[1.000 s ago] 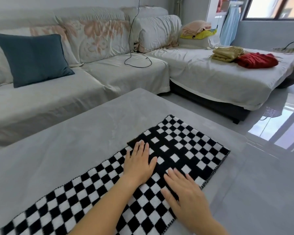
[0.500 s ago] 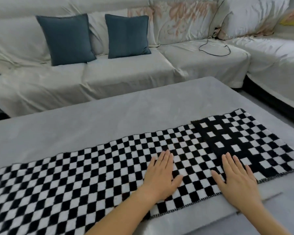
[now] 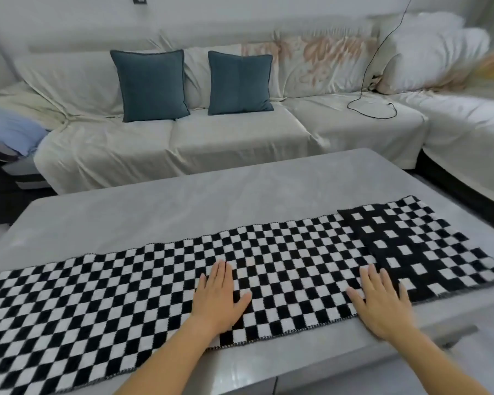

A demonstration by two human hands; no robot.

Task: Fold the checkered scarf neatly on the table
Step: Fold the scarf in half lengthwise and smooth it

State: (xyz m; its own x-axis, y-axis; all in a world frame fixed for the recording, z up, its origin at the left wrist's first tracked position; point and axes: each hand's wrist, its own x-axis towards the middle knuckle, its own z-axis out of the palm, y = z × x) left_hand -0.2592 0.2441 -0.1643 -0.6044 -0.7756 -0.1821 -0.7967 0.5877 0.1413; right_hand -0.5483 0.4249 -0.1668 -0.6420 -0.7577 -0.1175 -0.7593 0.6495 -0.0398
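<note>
A long black-and-white checkered scarf (image 3: 143,283) lies flat across the grey table (image 3: 183,212), running off the left edge of the view. Its right end (image 3: 417,246) is darker, with small white squares on black, and looks like a layer folded over the rest. My left hand (image 3: 218,299) rests palm down on the middle of the scarf, fingers together and flat. My right hand (image 3: 382,302) lies palm down at the scarf's near edge, next to the darker part, fingers spread. Neither hand grips the cloth.
A cream-covered sofa (image 3: 240,138) runs behind the table and round the right side, with two teal cushions (image 3: 150,84) and a black cable (image 3: 374,109) on it. Blue cloth (image 3: 9,129) lies at the far left. The table's near edge is close below my hands.
The view has swung left, showing more of the scarf's length. Both hands have slid left along the scarf, from its darker right end toward its middle, staying flat on it.
</note>
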